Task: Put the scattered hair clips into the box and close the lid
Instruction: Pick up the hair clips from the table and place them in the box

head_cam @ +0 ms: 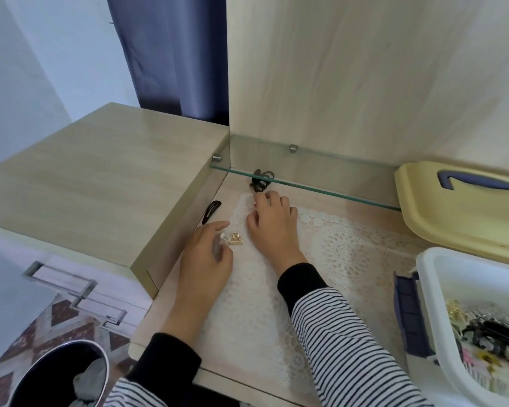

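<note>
You had a white lace doily (340, 254) spread over the pale wooden tabletop (365, 207), with a glass shelf (306, 183) running above its far edge on small metal pegs (293, 148). To your left stood a raised wooden cabinet top (100, 171), a dark blue curtain (174, 54) behind it, and a dark, metal-rimmed bin (56, 374) on the patterned floor (68, 315).

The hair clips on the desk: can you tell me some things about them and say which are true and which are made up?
1. The white box already has clips inside. True.
2. The yellow lid is shut on the box. False: it lies off, behind the box.
3. A gold claw clip lies between the left hand and right hand. True.
4. The black snap clip is in the box. False: it lies on the desk, left of the hands.
5. A black claw clip sits under the glass shelf's edge. True.
</note>
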Motion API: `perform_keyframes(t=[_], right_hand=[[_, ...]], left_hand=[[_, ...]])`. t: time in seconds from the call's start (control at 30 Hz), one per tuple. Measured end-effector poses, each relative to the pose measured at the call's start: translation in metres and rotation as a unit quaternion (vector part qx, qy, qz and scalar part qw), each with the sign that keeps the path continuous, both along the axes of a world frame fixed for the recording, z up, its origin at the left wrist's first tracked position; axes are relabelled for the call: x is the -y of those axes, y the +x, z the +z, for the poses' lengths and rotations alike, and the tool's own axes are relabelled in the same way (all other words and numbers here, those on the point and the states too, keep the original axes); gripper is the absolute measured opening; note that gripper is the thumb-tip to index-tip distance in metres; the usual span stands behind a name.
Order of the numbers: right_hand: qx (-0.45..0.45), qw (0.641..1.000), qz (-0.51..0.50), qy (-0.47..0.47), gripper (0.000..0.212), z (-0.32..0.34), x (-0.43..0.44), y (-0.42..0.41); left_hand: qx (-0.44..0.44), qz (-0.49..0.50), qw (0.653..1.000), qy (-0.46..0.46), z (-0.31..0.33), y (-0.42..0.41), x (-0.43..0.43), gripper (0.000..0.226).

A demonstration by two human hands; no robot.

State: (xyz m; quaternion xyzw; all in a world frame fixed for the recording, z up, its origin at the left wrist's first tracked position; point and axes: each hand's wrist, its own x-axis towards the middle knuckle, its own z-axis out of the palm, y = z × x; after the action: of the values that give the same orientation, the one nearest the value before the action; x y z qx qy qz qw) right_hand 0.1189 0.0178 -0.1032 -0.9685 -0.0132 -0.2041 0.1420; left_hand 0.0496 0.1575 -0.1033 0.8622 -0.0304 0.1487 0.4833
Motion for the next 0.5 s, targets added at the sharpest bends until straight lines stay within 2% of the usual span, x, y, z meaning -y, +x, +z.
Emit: perform_keyframes(t=[0.27, 0.5], right_hand=[[0.045, 0.998, 0.030, 0.027, 0.017, -0.0015, -0.0007, -0.0019], [0.010, 0.997, 0.051, 0.056, 0.026, 0.0020, 0.0060, -0.0081]], left_hand=[[0.044, 0.001, 0.998, 0.054, -0.0017, 0.0020, 0.0006, 0.023], [0.043, 0.006, 0.997, 0.064, -0.0010, 0.0036, 0.0010, 0.016]])
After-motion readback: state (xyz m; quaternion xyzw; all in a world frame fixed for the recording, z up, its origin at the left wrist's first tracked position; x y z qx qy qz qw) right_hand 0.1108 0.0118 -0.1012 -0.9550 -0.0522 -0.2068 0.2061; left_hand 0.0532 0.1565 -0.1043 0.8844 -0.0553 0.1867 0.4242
